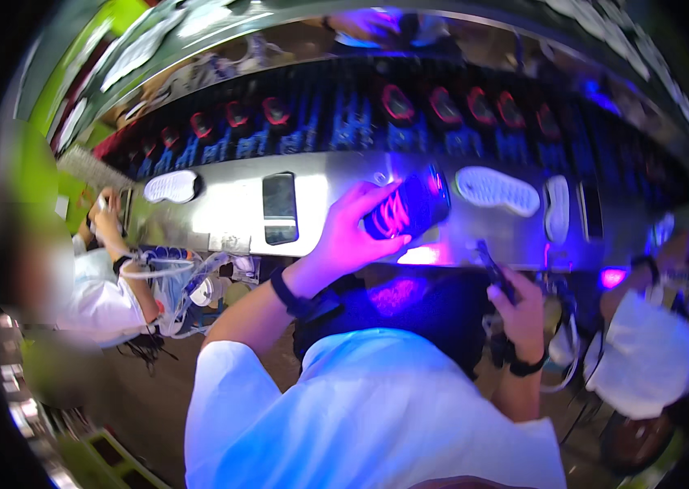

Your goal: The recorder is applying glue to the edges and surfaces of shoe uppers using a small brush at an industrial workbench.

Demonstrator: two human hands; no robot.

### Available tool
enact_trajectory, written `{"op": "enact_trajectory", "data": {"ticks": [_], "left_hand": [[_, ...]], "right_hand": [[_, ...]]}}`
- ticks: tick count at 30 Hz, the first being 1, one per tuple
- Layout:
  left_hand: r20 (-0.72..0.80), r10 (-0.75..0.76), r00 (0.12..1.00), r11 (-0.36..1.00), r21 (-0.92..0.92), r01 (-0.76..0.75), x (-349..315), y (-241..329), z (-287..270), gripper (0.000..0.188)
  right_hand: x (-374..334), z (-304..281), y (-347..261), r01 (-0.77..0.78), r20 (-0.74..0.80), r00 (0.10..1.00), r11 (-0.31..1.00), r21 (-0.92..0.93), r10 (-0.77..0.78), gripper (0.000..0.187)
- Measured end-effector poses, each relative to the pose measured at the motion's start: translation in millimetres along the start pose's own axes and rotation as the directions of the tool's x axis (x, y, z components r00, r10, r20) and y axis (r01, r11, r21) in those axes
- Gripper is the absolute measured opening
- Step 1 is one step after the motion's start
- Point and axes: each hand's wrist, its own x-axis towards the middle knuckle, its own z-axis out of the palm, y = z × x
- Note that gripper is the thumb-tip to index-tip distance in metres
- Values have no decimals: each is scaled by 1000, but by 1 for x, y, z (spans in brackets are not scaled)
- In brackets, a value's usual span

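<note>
My left hand (350, 230) is wrapped round a dark shoe (424, 202), raised over the metal bench (234, 218). Glowing pink-red lines run across the shoe's side, and violet light falls on it and on my fingers. Lower and to the right, my right hand (521, 314) grips a slim dark tool (493, 267) that points up toward the bench; its exact kind cannot be made out. White shoe soles lie on the bench, one (497, 191) just right of the held shoe and another (557, 209) farther right.
Another white sole (171, 187) and a dark phone-like slab (280, 208) lie at left. Behind the bench runs a dark rack (344, 114) with several red-rimmed dark pieces. One person (100, 285) sits at left, another (646, 350) at right. Cables and tubes (177, 277) hang below the bench.
</note>
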Motion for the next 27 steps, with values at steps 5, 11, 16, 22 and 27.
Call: {"op": "enact_trajectory", "data": {"ticks": [5, 11, 16, 22, 27], "left_hand": [[-181, -475, 861, 878, -157, 451, 85, -130, -19, 71], [-317, -402, 859, 681, 523, 512, 187, -220, -83, 44], [-323, -519, 792, 496, 640, 586, 230, -289, -56, 36], [-261, -484, 835, 603, 593, 534, 290, -228, 50, 35], [-197, -626, 754, 571, 543, 616, 278, -233, 53, 33]], "right_hand": [[8, 4, 34, -184, -22, 982, 972, 145, 189, 40], [21, 0, 46, -175, -77, 977, 950, 260, 201, 40], [32, 3, 54, -196, -80, 972, 953, 230, 219, 38], [50, 9, 53, -191, -111, 969, 955, 229, 220, 39], [57, 7, 50, -139, -123, 977, 958, 252, 174, 40]]}}
